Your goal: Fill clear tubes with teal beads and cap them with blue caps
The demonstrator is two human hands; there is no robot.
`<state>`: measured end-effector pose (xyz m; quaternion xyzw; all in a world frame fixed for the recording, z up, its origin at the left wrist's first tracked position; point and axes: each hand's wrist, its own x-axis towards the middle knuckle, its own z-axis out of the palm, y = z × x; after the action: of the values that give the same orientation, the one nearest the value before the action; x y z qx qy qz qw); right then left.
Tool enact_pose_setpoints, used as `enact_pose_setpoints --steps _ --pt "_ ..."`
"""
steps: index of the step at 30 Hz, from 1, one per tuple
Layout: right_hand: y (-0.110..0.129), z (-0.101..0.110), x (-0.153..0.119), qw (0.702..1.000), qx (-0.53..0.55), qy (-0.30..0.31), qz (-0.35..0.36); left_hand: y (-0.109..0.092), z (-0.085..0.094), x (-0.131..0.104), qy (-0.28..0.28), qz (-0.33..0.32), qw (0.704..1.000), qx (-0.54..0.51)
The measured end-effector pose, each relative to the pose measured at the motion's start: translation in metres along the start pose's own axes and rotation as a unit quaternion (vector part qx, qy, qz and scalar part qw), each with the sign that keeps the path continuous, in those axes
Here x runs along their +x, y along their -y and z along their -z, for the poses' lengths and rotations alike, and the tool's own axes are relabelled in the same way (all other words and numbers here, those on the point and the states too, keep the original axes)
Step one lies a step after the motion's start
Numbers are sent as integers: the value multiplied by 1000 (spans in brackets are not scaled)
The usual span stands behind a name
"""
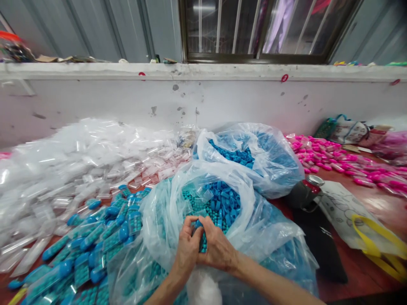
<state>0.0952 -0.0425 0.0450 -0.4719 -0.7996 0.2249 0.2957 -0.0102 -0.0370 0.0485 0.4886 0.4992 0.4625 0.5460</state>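
Note:
My left hand (187,242) and my right hand (219,246) meet at the lower middle, above an opened clear plastic bag (178,203). Between them they grip a small clear container (203,243) with teal beads inside and a blue cap at its top. Fingers cover much of it, so how far the cap sits on cannot be made out. Inside the bag lie loose teal beads (194,204) on the left and blue caps (226,203) on the right. Several bead-filled containers with blue ends (108,243) are heaped left of the bag.
A large pile of clear plastic containers (82,156) covers the left. Behind stands a second bag (276,169) of blue pieces. To the right are a dark jar with a metal lid (314,181), a black flat item (321,245), a yellow-handled bag (346,212) and pink-filled containers (337,163).

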Motion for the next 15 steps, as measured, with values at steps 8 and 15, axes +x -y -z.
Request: enact_pose_setpoints --steps 8,15 --pt "-32 52 7 996 29 59 -65 -43 98 -4 -131 -60 944 296" --pt "-53 75 12 991 -66 18 -113 -48 131 -10 -233 -204 679 665"
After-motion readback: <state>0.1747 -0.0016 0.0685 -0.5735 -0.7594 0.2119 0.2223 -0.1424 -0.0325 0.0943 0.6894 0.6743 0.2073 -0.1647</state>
